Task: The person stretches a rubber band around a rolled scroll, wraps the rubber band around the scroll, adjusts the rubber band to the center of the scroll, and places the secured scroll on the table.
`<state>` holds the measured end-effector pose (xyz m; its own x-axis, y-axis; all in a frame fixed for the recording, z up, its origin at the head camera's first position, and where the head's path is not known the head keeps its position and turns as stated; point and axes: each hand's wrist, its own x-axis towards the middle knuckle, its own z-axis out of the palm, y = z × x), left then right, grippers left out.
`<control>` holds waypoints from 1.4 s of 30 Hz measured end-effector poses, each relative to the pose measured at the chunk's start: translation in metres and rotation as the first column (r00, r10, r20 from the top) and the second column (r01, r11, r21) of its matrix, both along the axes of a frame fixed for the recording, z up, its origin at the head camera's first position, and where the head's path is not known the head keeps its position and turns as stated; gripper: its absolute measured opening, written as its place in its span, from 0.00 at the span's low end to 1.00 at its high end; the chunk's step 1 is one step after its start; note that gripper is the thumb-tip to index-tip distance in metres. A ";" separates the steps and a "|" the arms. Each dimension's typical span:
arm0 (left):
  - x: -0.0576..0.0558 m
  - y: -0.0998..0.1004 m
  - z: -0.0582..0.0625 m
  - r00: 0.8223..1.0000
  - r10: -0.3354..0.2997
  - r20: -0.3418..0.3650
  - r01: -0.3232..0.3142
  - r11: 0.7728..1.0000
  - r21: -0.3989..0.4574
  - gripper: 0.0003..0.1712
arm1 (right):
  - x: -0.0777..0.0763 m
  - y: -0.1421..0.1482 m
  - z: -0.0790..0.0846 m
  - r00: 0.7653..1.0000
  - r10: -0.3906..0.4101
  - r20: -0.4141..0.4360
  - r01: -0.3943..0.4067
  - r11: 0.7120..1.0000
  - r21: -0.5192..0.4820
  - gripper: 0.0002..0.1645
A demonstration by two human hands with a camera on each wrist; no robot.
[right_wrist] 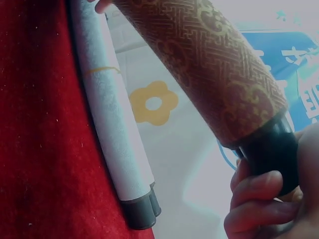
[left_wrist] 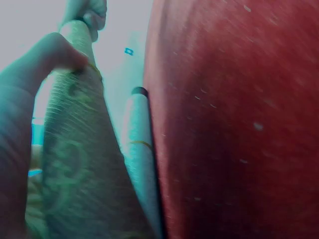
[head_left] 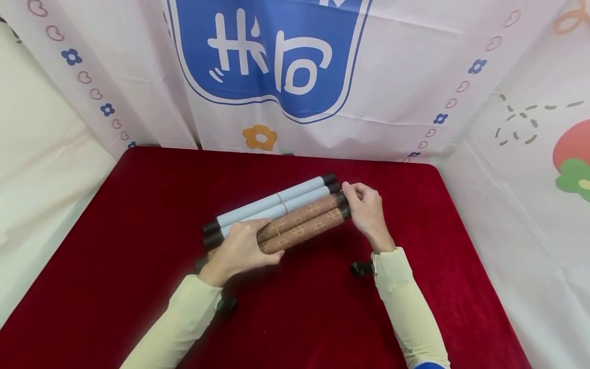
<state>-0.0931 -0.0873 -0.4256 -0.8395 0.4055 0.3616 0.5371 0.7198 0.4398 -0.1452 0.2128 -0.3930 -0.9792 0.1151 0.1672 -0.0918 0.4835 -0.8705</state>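
Observation:
Two brown patterned scrolls with dark end knobs lie side by side, bound by a thin band. My left hand grips them left of the middle, its thumb along the near side. With curled fingers my right hand holds the dark knob at their right end. Both wrist views show the brown scroll raised off the red cloth. Behind it, a banded pair of pale blue scrolls with dark knobs lies on the table. My left hand hides part of both pairs.
A red cloth covers the table. White printed curtains hang along its back and sides, with a blue emblem and an orange flower on the back one. Dark devices stick out below both wrists.

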 end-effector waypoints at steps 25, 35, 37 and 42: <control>-0.002 0.017 -0.018 0.987 0.067 0.145 -0.060 0.997 -0.055 0.25 | 0.025 0.037 -0.005 0.922 0.128 0.365 -0.279 0.874 0.397 0.45; 0.001 0.024 -0.021 0.994 0.049 0.095 -0.039 0.993 -0.108 0.26 | 0.044 0.033 -0.009 0.927 0.184 0.328 -0.325 0.831 0.451 0.46; 0.003 0.023 -0.018 0.996 0.037 0.079 -0.027 0.993 -0.117 0.28 | 0.047 0.033 -0.010 0.926 0.188 0.327 -0.333 0.817 0.471 0.47; 0.011 0.012 -0.006 0.999 0.022 0.040 -0.018 0.993 -0.115 0.35 | 0.052 0.036 -0.012 0.928 0.204 0.311 -0.350 0.763 0.544 0.49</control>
